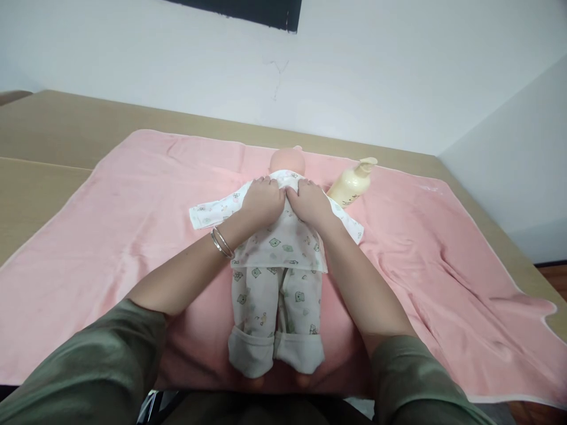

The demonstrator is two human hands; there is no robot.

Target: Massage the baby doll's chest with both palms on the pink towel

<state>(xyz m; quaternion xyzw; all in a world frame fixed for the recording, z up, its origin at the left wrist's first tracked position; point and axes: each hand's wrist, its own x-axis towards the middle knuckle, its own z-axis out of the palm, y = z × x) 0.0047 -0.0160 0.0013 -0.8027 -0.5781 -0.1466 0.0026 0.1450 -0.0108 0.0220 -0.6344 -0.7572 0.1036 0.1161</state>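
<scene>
Bottle (352, 186): pale yellow, pump-topped, tilted, on the right
Blanket (146, 195): pink, spread over the table, wrinkled at right
Table (57, 127): light wood
Wall (354, 77): white, faint thin marks, far side
Panel (266, 10): dark, on the wall

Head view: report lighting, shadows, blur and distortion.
Head view: soft, diffuse light without harsh glare; dim shadow along the near edge of the pink blanket; fine detail smeared, lettering on the pump bottle unreadable; wide-angle stretch enlarges the green sleeves.

Left hand: curled, knuckles up (264, 202)
Right hand: curled, just beside it (311, 203)
Forearms: stretched far, converging
</scene>
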